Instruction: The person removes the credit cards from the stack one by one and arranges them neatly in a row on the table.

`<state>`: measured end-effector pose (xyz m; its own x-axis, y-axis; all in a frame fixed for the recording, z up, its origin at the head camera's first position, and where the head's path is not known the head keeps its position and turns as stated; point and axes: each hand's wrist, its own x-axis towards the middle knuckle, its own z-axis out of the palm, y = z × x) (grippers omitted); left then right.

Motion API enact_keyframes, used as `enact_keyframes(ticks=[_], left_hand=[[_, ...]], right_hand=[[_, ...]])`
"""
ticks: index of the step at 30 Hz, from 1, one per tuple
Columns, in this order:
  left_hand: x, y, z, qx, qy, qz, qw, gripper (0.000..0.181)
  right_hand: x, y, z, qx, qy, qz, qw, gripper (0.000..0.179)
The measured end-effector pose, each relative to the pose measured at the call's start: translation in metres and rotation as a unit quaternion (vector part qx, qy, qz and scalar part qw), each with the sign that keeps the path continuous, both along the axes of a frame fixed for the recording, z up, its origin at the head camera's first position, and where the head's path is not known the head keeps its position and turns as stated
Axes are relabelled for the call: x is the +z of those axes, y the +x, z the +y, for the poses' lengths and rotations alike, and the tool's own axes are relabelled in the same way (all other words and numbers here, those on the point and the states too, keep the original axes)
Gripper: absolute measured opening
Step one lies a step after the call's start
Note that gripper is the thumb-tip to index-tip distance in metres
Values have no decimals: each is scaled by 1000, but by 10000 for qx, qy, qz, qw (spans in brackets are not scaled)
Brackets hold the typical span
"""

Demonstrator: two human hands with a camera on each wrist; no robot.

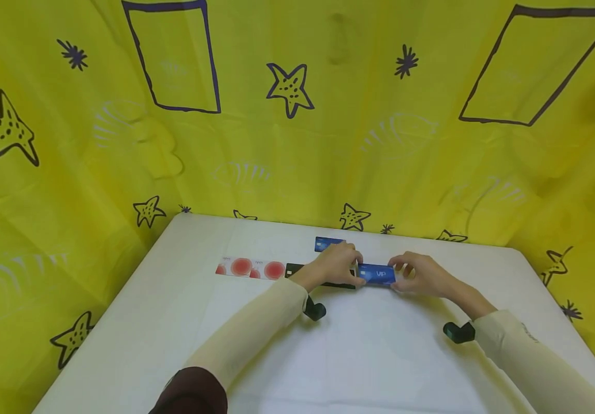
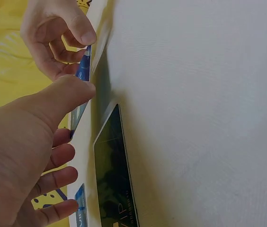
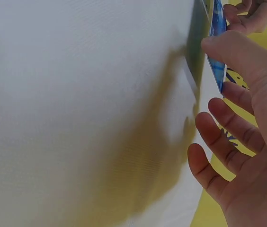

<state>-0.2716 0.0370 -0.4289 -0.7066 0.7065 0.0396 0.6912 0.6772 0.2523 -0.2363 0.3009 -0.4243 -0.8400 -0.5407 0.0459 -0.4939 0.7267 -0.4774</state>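
A blue card marked VIP is pinched at both ends, slightly lifted off the white table. My left hand grips its left end between thumb and index finger. At the other end, the right hand pinches it the same way. In both wrist views this blue card is seen nearly edge-on. Below the left hand lies a black card on the table; in the head view the hand partly covers the black cards. A second blue card lies behind the left hand.
To the left, two white cards with red circles lie side by side, in line with the black ones. A yellow curtain with starfish drawings hangs behind and around the table. Dark wrist straps show at both sleeves.
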Motion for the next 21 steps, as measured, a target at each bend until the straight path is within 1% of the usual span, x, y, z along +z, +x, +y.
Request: enact_keyframes(ticks=[5, 11, 21], left_hand=[[-1, 2, 1, 49, 8, -246, 9997, 53], [-2, 3, 1, 39, -85, -268, 9996, 53], [-2, 6, 0, 84, -204, -401, 9990, 53]], right_hand=[[-1, 1, 0, -72, 80, -139, 9998, 42], [-4, -1, 0, -40, 98, -204, 9997, 43], [-3, 2, -4, -64, 136, -317, 9994, 43]])
